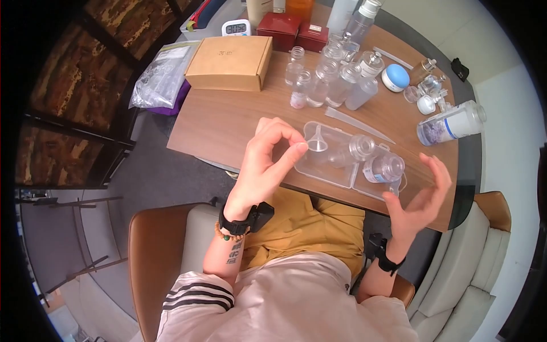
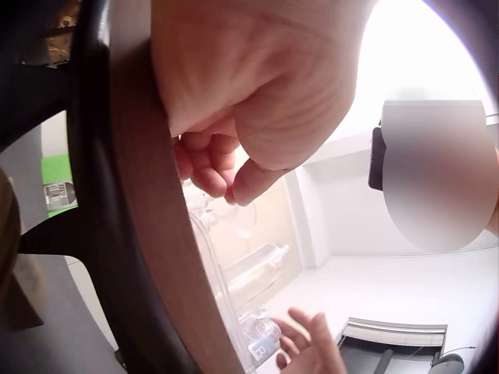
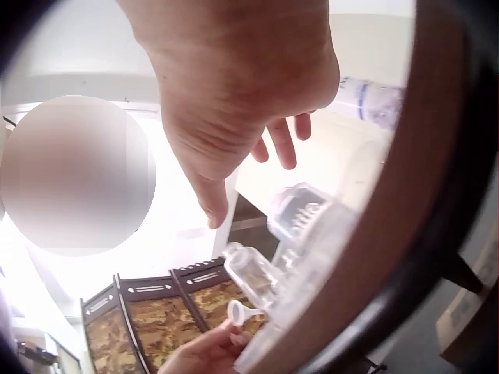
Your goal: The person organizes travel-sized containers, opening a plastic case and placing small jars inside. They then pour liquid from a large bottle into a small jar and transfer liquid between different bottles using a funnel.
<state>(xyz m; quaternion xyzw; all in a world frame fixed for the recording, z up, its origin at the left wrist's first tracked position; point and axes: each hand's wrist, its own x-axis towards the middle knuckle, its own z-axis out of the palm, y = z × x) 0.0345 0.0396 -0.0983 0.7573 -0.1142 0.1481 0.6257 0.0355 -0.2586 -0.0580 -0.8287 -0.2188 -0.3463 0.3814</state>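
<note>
Between thumb and index finger my left hand (image 1: pixel 261 162) pinches a small clear funnel (image 1: pixel 317 142) at its rim, over the left end of an open clear plastic case (image 1: pixel 326 178). Two clear, open-mouthed bottles are at the case: a plain bottle (image 1: pixel 358 149) tilted in the middle, and a labelled bottle (image 1: pixel 383 168) at the right. My right hand (image 1: pixel 419 196) is raised just right of the labelled bottle, fingers spread and holding nothing. In the right wrist view the funnel (image 3: pixel 238 313) is at the left fingertips, below the plain bottle (image 3: pixel 253 274).
Behind the case lies a translucent pointed strip (image 1: pixel 359 124). Several clear bottles (image 1: pixel 327 80) stand at the back middle, beside a cardboard box (image 1: pixel 228 62). To the right are a blue-lidded jar (image 1: pixel 395 77) and a large bottle with purple contents (image 1: pixel 450 124) lying on its side.
</note>
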